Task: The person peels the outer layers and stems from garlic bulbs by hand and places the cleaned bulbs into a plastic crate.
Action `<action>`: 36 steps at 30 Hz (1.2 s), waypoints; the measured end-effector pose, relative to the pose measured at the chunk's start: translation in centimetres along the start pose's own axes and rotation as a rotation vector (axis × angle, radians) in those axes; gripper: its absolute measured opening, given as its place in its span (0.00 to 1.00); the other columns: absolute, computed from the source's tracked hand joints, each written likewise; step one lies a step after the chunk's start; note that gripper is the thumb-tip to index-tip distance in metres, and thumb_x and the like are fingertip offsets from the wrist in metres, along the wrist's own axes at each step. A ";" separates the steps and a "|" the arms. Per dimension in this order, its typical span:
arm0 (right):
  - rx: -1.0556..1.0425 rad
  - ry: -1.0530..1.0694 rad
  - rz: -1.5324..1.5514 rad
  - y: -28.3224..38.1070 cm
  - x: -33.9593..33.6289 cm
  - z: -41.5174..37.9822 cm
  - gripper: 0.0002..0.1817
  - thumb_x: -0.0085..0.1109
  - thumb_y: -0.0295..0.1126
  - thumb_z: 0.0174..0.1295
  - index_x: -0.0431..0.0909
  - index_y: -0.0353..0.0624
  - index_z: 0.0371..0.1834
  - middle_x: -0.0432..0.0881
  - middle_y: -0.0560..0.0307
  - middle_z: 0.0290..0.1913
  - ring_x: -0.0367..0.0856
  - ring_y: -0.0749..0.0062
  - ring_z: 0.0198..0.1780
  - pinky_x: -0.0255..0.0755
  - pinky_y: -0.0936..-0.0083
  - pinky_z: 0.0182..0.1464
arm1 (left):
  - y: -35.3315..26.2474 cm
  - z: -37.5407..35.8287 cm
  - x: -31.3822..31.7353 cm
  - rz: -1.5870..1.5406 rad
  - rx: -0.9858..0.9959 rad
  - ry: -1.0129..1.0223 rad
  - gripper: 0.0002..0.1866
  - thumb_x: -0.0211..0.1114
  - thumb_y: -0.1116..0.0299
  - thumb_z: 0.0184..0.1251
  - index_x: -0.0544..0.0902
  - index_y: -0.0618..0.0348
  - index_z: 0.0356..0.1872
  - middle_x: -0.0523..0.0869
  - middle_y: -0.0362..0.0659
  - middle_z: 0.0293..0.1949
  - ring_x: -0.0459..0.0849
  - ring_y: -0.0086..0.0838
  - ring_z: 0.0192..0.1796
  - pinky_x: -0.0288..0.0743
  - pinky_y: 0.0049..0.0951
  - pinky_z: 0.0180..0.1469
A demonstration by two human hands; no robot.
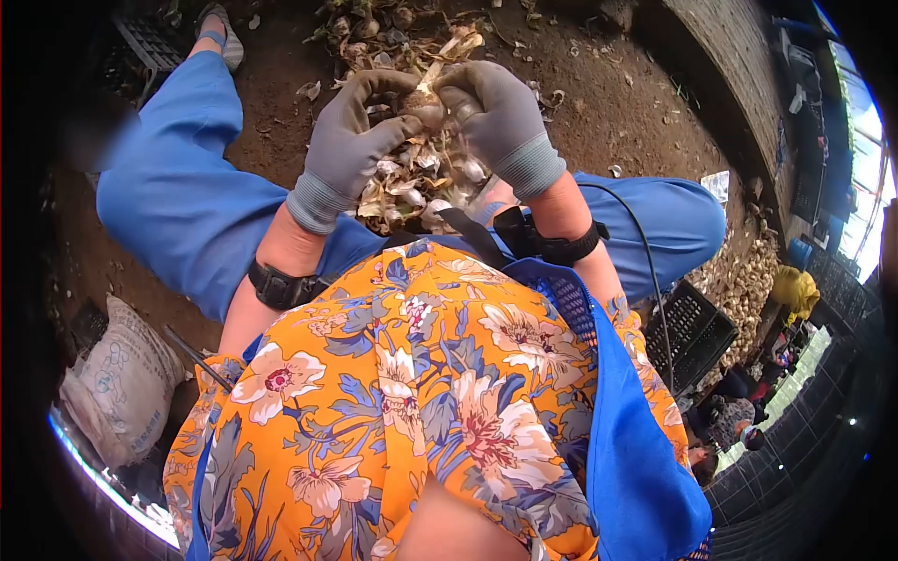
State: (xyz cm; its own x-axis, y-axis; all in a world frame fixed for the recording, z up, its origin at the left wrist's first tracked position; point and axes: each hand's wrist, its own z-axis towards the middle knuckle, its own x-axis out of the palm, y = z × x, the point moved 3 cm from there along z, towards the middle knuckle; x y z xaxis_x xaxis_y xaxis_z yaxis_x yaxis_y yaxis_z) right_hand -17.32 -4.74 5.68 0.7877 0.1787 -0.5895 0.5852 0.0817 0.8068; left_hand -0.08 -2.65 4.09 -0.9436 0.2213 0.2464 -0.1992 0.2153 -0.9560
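Both of my hands wear grey work gloves and meet over the ground between my legs. My left hand is closed, its thumb and fingertips against the left side of a garlic bulb. On the other side my right hand is closed on the same bulb, fingers curled in. The bulb's dry stalk points up and away from me. Right below the hands lies a pile of loose garlic and papery skins. Beyond them, more garlic with dried stalks and roots is heaped on the soil.
A black plastic crate stands at the right, beside a large spread of garlic. A white woven sack is at the lower left, another crate at the upper left. Other people are at the lower right. A dark cable crosses my right forearm.
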 end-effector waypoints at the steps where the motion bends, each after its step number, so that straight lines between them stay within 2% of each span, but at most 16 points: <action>1: 0.000 0.000 0.001 -0.3 0.1 0.2 0.06 0.62 0.30 0.57 0.82 0.43 0.36 0.81 0.47 0.37 0.81 0.54 0.41 0.75 0.68 0.45 | 0.2 0.0 -0.2 -0.027 -0.018 0.017 0.20 0.65 0.77 0.60 0.72 0.65 0.54 0.82 0.43 0.45 0.82 0.22 0.45 0.76 0.20 0.43; 3: -0.064 -0.029 -0.462 -1.4 0.4 0.8 0.06 0.60 0.31 0.57 0.80 0.42 0.35 0.81 0.47 0.38 0.80 0.52 0.43 0.75 0.66 0.46 | 0.3 -0.1 -0.2 -0.055 -0.037 0.037 0.21 0.65 0.77 0.60 0.72 0.65 0.55 0.83 0.44 0.45 0.82 0.23 0.46 0.77 0.21 0.45; 4: -0.062 -0.032 -0.465 -2.5 0.4 0.8 0.06 0.60 0.31 0.57 0.80 0.42 0.35 0.81 0.47 0.38 0.80 0.52 0.43 0.75 0.66 0.46 | 0.1 -0.2 0.0 -0.185 -0.027 0.056 0.21 0.66 0.76 0.60 0.72 0.65 0.55 0.83 0.44 0.45 0.82 0.24 0.46 0.77 0.23 0.46; 6: 0.105 -0.053 -0.461 -4.3 -0.3 0.9 0.09 0.57 0.32 0.64 0.80 0.40 0.44 0.83 0.56 0.36 0.81 0.74 0.41 0.75 0.76 0.43 | -0.2 0.0 0.1 -0.315 -0.014 0.079 0.22 0.66 0.75 0.60 0.72 0.65 0.55 0.83 0.45 0.46 0.82 0.25 0.47 0.77 0.25 0.47; 7: 0.104 -0.054 -0.460 -4.3 -0.6 0.8 0.09 0.57 0.32 0.64 0.80 0.40 0.44 0.83 0.56 0.36 0.81 0.74 0.41 0.75 0.76 0.43 | -0.2 0.0 0.0 -0.390 -0.035 0.086 0.22 0.66 0.74 0.61 0.72 0.65 0.55 0.83 0.45 0.47 0.83 0.26 0.47 0.77 0.26 0.48; 9: 0.276 0.012 0.728 -3.9 -0.8 0.1 0.13 0.57 0.36 0.65 0.79 0.39 0.46 0.83 0.59 0.40 0.80 0.77 0.42 0.75 0.77 0.43 | -0.1 0.0 -0.1 -0.466 -0.060 0.090 0.21 0.65 0.74 0.61 0.72 0.65 0.55 0.83 0.45 0.47 0.83 0.27 0.47 0.77 0.27 0.49; 10: 0.370 0.103 0.800 -1.8 -1.6 -0.2 0.12 0.59 0.36 0.65 0.80 0.37 0.44 0.82 0.63 0.39 0.77 0.84 0.38 0.72 0.82 0.42 | 0.0 0.1 0.1 -0.462 -0.064 0.107 0.22 0.65 0.73 0.61 0.72 0.65 0.55 0.83 0.45 0.47 0.82 0.27 0.48 0.76 0.28 0.51; 14: 0.180 0.289 0.790 -1.3 -0.1 -0.1 0.13 0.60 0.36 0.64 0.81 0.36 0.42 0.83 0.62 0.35 0.77 0.84 0.36 0.72 0.84 0.37 | 0.4 0.3 0.2 -0.323 -0.062 0.149 0.22 0.63 0.74 0.60 0.71 0.66 0.56 0.82 0.45 0.46 0.81 0.28 0.48 0.73 0.29 0.57; 18: 0.258 0.254 0.751 -0.3 0.0 -0.4 0.13 0.62 0.34 0.63 0.82 0.34 0.42 0.85 0.60 0.34 0.79 0.82 0.33 0.73 0.83 0.37 | 0.1 -0.3 0.8 -0.400 -0.187 0.101 0.24 0.64 0.77 0.58 0.70 0.66 0.56 0.81 0.45 0.47 0.80 0.26 0.49 0.72 0.27 0.57; 20: 0.289 0.235 0.770 -0.3 0.9 -0.7 0.13 0.60 0.35 0.65 0.82 0.33 0.42 0.84 0.60 0.33 0.79 0.82 0.34 0.73 0.83 0.38 | 0.2 -0.2 0.9 0.397 0.105 0.005 0.26 0.66 0.79 0.55 0.70 0.67 0.56 0.80 0.45 0.49 0.79 0.24 0.49 0.72 0.25 0.57; 21: 0.318 0.218 0.786 -0.5 1.2 -0.8 0.14 0.59 0.35 0.66 0.81 0.32 0.42 0.83 0.60 0.32 0.78 0.82 0.34 0.73 0.83 0.38 | 0.3 -0.2 1.1 0.397 0.104 0.005 0.26 0.66 0.79 0.55 0.70 0.67 0.56 0.80 0.45 0.49 0.79 0.24 0.49 0.72 0.25 0.57; 23: 0.329 0.242 0.861 -1.3 1.3 -0.9 0.13 0.60 0.33 0.65 0.81 0.32 0.43 0.84 0.59 0.34 0.79 0.81 0.35 0.74 0.82 0.38 | 0.9 -0.1 1.2 0.052 -0.053 -0.044 0.27 0.67 0.81 0.54 0.70 0.67 0.57 0.78 0.43 0.50 0.78 0.22 0.51 0.72 0.22 0.56; 27: 0.317 0.259 1.062 -1.2 0.9 -0.9 0.14 0.60 0.31 0.64 0.79 0.31 0.47 0.84 0.57 0.39 0.81 0.79 0.38 0.76 0.81 0.42 | 0.4 0.0 1.3 -0.024 -0.049 -0.033 0.27 0.66 0.82 0.55 0.70 0.68 0.57 0.78 0.43 0.49 0.78 0.22 0.51 0.73 0.21 0.55; 29: 0.261 0.304 0.915 -0.4 0.0 -1.0 0.14 0.59 0.29 0.64 0.78 0.30 0.49 0.84 0.56 0.41 0.82 0.78 0.40 0.77 0.80 0.45 | 0.8 0.0 1.1 -0.196 -0.142 -0.048 0.26 0.65 0.83 0.55 0.70 0.68 0.57 0.78 0.43 0.50 0.78 0.22 0.52 0.74 0.21 0.54; 34: 0.098 0.250 0.809 -1.1 0.5 -0.9 0.12 0.57 0.27 0.65 0.78 0.31 0.48 0.84 0.55 0.42 0.82 0.77 0.41 0.77 0.79 0.46 | 0.2 0.2 1.3 -0.119 -0.086 -0.043 0.27 0.65 0.84 0.55 0.70 0.68 0.57 0.77 0.42 0.52 0.76 0.22 0.54 0.75 0.23 0.55; 36: 0.199 0.264 0.941 -1.0 0.5 -0.7 0.12 0.58 0.28 0.64 0.79 0.31 0.47 0.85 0.55 0.41 0.82 0.77 0.40 0.77 0.79 0.45 | 0.3 0.2 1.1 -0.093 -0.071 -0.036 0.27 0.65 0.84 0.55 0.69 0.68 0.58 0.76 0.42 0.53 0.76 0.23 0.54 0.76 0.24 0.56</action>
State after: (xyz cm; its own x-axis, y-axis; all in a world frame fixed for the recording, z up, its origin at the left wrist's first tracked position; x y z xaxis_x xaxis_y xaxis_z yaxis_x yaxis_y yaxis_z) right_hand -17.59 -4.01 4.62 0.8933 0.3007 0.3340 -0.2148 -0.3671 0.9050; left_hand -1.21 -2.59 4.05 -0.9310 0.1635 0.3262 -0.2681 0.3001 -0.9155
